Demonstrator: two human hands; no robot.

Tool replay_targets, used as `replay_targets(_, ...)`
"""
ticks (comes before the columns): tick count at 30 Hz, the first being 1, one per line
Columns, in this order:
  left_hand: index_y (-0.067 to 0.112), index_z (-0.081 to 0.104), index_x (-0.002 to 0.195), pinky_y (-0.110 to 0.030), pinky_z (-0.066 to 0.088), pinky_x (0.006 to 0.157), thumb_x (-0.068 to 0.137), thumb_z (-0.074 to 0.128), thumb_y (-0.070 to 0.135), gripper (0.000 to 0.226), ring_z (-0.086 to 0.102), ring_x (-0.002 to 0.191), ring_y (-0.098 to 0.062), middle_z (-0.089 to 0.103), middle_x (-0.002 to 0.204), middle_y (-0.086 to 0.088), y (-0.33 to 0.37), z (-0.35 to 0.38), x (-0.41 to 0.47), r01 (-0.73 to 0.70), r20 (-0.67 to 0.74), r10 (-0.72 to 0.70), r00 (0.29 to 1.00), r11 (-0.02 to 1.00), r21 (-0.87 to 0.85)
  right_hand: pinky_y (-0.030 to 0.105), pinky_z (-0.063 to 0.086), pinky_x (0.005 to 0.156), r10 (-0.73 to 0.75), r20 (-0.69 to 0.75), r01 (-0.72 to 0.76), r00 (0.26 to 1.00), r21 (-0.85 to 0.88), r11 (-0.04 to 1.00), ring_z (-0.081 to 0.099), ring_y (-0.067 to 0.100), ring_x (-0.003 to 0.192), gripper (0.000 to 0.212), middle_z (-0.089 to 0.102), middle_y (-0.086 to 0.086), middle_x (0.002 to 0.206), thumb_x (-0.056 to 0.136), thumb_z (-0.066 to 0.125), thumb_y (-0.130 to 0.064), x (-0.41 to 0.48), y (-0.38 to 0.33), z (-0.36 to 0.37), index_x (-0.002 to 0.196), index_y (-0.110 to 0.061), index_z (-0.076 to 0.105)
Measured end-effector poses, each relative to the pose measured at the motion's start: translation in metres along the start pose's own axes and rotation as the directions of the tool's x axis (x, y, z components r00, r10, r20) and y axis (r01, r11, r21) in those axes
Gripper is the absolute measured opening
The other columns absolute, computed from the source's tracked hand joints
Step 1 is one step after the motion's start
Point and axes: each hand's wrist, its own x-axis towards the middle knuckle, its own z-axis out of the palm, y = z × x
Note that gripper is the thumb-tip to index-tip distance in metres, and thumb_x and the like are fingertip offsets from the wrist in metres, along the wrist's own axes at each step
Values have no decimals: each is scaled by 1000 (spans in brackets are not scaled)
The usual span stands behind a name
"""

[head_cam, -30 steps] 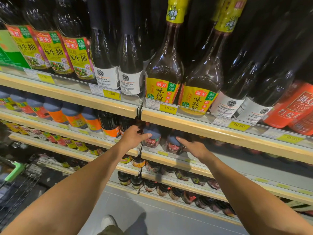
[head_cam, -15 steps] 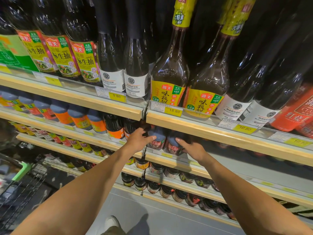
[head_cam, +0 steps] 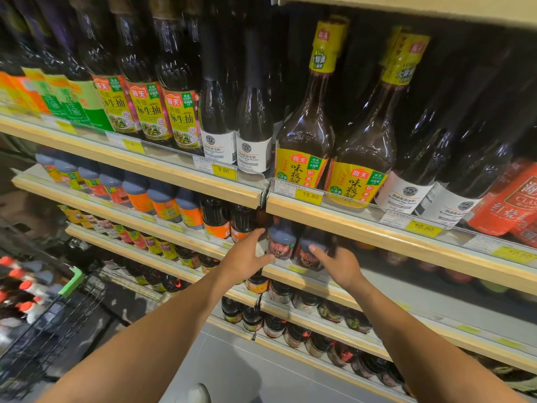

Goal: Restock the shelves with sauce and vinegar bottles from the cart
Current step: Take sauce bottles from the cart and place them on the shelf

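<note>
Two dark sauce bottles with red labels stand side by side at the front of the second shelf (head_cam: 406, 248): the left bottle (head_cam: 281, 242) and the right bottle (head_cam: 312, 253). My left hand (head_cam: 247, 258) is just left of the left bottle, fingers straight, thumb reaching toward it, holding nothing. My right hand (head_cam: 338, 266) sits in front of the right bottle with a fingertip touching its label. The cart (head_cam: 37, 312) at lower left holds several red-capped bottles (head_cam: 20, 289).
The top shelf carries tall soy sauce bottles (head_cam: 305, 135) with yellow price tags (head_cam: 309, 195). Orange-labelled bottles (head_cam: 162, 205) fill the second shelf to the left. Lower shelves (head_cam: 305, 324) hold small jars. My shoe (head_cam: 199, 394) shows on the grey floor.
Both hands have drawn back slightly from the two bottles and the fingers have loosened. My head has tilted up, so more of the top shelf shows.
</note>
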Motion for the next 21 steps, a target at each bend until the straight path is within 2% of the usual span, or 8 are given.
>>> replay_targets(2, 21, 27, 160, -39, 38, 117, 95, 68, 46, 81, 37, 147, -23, 35, 163, -1, -2, -6, -12, -69, -36, 72, 997, 995, 78, 45, 57, 74, -48, -100, 26, 994, -216, 976, 67, 22, 70, 89, 71, 3, 69, 67, 37, -96, -3, 2, 1, 73, -14, 73)
replay_targets(4, 25, 25, 161, -41, 34, 119, 95, 65, 48, 80, 28, 152, -22, 26, 167, 2, -7, -13, -25, -115, -45, 124, 991, 980, 165, 43, 55, 76, -102, -191, 11, 976, -428, 904, 63, 18, 65, 75, 64, -5, 63, 72, 38, -93, -10, -3, 0, 66, -23, 64)
replay_targets(6, 32, 19, 162, -46, 27, 124, 93, 64, 55, 85, 11, 157, -21, 13, 171, 4, -16, -20, -37, -129, -68, 155, 986, 947, 293, 43, 51, 83, -196, -236, 28, 952, -569, 822, 64, 18, 76, 66, 65, -8, 76, 75, 43, -90, -20, -10, 2, 81, -27, 62)
replay_targets(8, 37, 12, 162, -49, 18, 126, 89, 61, 65, 92, -4, 159, -20, 1, 172, 5, -28, -29, -50, -114, -98, 173, 980, 894, 433, 43, 45, 90, -334, -243, 98, 911, -659, 746, 64, 23, 98, 64, 68, -4, 100, 80, 52, -83, -29, -13, 9, 108, -26, 61)
replay_targets(10, 38, 4, 162, -51, 9, 127, 85, 59, 73, 100, -12, 158, -23, -9, 172, 4, -42, -38, -64, -91, -116, 180, 977, 839, 536, 47, 43, 96, -448, -229, 167, 864, -710, 684, 58, 28, 113, 77, 64, 2, 120, 81, 58, -77, -38, -18, 18, 132, -21, 54)
replay_targets(13, 37, 2, 162, -54, 7, 128, 84, 51, 81, 103, -11, 158, -28, -10, 172, 1, -68, -53, -88, -52, -140, 175, 975, 786, 616, 57, 33, 113, -526, -205, 217, 826, -744, 632, 47, 31, 132, 89, 53, 8, 142, 82, 62, -72, -51, -29, 38, 149, -17, 42)
replay_targets(17, 37, -5, 162, -57, 4, 127, 82, 44, 85, 105, -15, 157, -29, -14, 171, -1, -111, -81, -127, 12, -141, 107, 984, 754, 657, 60, 12, 123, -559, -77, 298, 826, -782, 548, 24, 29, 153, 91, 28, 4, 165, 87, 51, -75, -71, -58, 80, 159, -22, 28)
replay_targets(21, 38, -8, 161, -56, -2, 126, 76, 24, 91, 105, -22, 155, -27, -23, 168, 2, -151, -110, -172, 64, -167, 59, 984, 761, 645, 59, 12, 124, -569, -1, 356, 822, -779, 516, 20, 27, 155, 96, 26, 4, 166, 83, 45, -82, -94, -96, 129, 159, -26, 29)
